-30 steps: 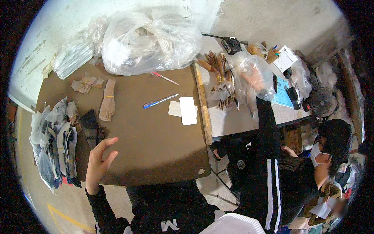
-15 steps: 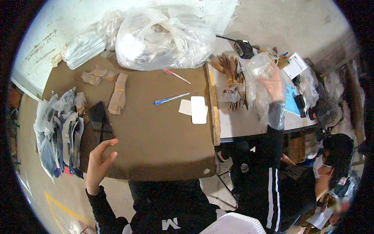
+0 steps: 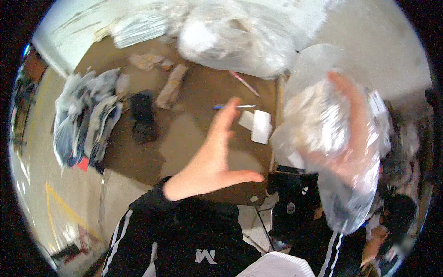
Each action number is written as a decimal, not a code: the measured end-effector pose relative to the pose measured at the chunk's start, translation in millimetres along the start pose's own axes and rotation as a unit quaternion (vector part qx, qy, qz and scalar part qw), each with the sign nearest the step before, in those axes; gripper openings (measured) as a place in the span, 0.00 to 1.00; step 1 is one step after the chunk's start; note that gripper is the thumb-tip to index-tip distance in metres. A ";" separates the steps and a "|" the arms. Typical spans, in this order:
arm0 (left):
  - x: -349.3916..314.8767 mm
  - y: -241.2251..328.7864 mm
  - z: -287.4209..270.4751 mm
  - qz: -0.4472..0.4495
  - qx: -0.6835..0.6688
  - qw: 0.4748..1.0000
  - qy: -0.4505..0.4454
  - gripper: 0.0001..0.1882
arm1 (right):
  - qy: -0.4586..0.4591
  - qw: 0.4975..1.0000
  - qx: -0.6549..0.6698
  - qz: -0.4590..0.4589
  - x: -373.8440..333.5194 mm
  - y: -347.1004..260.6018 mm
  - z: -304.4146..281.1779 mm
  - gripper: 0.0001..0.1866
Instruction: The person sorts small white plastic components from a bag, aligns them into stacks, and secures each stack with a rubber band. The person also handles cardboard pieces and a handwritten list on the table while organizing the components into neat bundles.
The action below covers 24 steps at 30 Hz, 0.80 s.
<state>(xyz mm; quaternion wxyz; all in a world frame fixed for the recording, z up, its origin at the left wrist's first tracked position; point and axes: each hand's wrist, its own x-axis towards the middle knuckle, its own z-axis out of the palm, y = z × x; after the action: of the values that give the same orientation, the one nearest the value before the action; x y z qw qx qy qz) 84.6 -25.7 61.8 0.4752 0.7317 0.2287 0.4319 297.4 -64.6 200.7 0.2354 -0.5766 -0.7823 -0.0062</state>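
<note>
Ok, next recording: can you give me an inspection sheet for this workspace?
Surface: brown tabletop, with items along its left, far and right sides.
Work items: clear bag around the right hand; blurred.
Clutter: large plastic sack by the wall, bundled pieces in plastic, brown strip bundle, dark flat object, red pen, blue pen, white card.
Hands: left hand open, nothing held; right inside the bag, grip unclear.
Cables: nothing seen.
Surroundings: pale wall, yellow floor line, another person at lower right.

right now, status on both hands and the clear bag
Left hand open, empty. Right hand inside clear bag, grip unclear. Blue pen partly behind left hand.
</note>
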 end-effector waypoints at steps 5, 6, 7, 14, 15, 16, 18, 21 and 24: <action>-28.3 -11.2 -52.3 -0.191 0.094 0.973 0.085 0.16 | -0.191 0.975 0.097 -0.067 20.0 -39.3 39.8 0.41; -43.6 -25.8 -73.5 -0.258 0.089 0.945 0.183 0.13 | -0.239 0.962 0.124 -0.048 23.6 -36.6 45.0 0.41; -50.2 -32.7 -94.1 -0.261 0.059 0.931 0.250 0.12 | -0.265 0.952 0.142 -0.052 23.7 -32.3 47.9 0.41; -130.6 -77.6 -192.3 -0.139 0.473 0.803 0.335 0.21 | -0.343 0.891 0.281 0.094 17.0 23.2 81.2 0.45; -130.9 -64.8 -186.9 -0.179 0.444 0.803 0.354 0.23 | -0.279 0.926 0.238 0.085 19.5 29.6 87.5 0.45; -130.2 -63.8 -180.6 -0.137 0.368 0.822 0.413 0.25 | -0.228 0.947 0.202 0.102 20.1 40.1 95.0 0.45; -133.4 -62.3 -165.8 -0.065 0.275 0.831 0.479 0.24 | -0.184 0.961 0.153 0.139 25.5 69.5 115.6 0.46; -169.8 -46.7 -125.5 0.046 0.316 0.845 0.428 0.20 | -0.188 0.963 0.085 0.173 34.0 108.5 151.8 0.47; -227.1 -42.1 -81.4 0.156 0.369 0.869 0.290 0.17 | -0.087 0.986 -0.087 0.112 35.2 115.0 201.0 0.48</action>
<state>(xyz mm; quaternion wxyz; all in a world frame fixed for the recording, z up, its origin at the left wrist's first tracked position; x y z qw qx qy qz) -100.0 -135.6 -55.7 0.0093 0.7215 0.3819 0.5775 321.0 62.1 5.2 0.1145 -0.6776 -0.7265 0.0025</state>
